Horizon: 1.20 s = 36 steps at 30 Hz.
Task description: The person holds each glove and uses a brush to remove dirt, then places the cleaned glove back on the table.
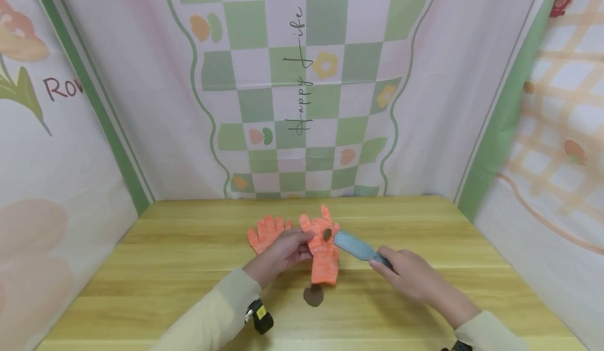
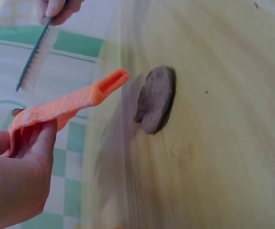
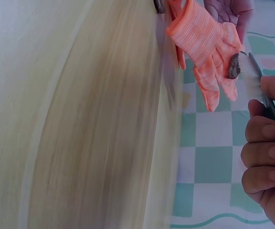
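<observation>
An orange knit glove (image 1: 324,262) is gripped by my left hand (image 1: 289,250), raised off the table with its cuff toward me. A small dark brown lump (image 1: 327,234) sticks to the glove; the right wrist view shows the same lump (image 3: 234,66) beside the brush bristles. My right hand (image 1: 409,273) holds a blue-grey brush (image 1: 356,246) by its handle, fingers curled round it. The pale bristles (image 2: 38,59) reach close to the lump; whether they touch it I cannot tell. On the table below the cuff lies a flat brown clay-like piece (image 2: 157,100).
A second orange glove (image 1: 266,233) lies flat on the wooden table (image 1: 189,267), left of the held one. Printed fabric (image 1: 306,104) hangs behind the table, with more cloth on both sides. A black wrist camera (image 1: 260,317) is strapped at the left sleeve.
</observation>
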Tool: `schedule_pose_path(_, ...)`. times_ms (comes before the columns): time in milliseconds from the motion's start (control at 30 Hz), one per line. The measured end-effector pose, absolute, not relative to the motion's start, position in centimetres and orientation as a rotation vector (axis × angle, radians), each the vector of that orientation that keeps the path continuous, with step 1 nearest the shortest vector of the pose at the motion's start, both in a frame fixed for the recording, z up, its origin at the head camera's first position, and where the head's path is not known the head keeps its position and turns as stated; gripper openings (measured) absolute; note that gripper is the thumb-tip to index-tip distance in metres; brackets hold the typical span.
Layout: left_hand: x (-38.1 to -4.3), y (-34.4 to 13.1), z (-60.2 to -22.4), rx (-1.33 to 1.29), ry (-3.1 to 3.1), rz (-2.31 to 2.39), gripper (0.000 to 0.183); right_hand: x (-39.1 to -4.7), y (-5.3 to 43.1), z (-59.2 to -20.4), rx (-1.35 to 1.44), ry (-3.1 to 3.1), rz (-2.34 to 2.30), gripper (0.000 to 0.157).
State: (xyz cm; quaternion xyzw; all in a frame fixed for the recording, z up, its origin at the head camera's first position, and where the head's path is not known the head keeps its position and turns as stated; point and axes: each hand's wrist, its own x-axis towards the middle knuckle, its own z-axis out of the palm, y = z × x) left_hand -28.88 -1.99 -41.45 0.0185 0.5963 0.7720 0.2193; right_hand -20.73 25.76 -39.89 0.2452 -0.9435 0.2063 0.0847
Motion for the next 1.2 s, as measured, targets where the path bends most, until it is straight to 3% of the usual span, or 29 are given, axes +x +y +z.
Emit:
schedule_pose_path(300, -28.2, -2.6, -41.0, 0.105, 1.603, 2.107, 0.011, -21.0, 25.1, -39.9, 0.781, -2.797, 0.754, 0.024)
schedule_pose_path(867, -27.0, -3.2, -40.9, 0.263, 1.597, 2.093, 0.031, -21.0, 23.9, -39.6, 0.815, -2.797, 0.744, 0.025)
schedule_pose_path(1200, -25.9, -3.3, -40.8, 0.234, 1.465, 2.205, 0.019, -20.9, 23.0, -38.8, 0.797, -2.848, 0.612, 0.026)
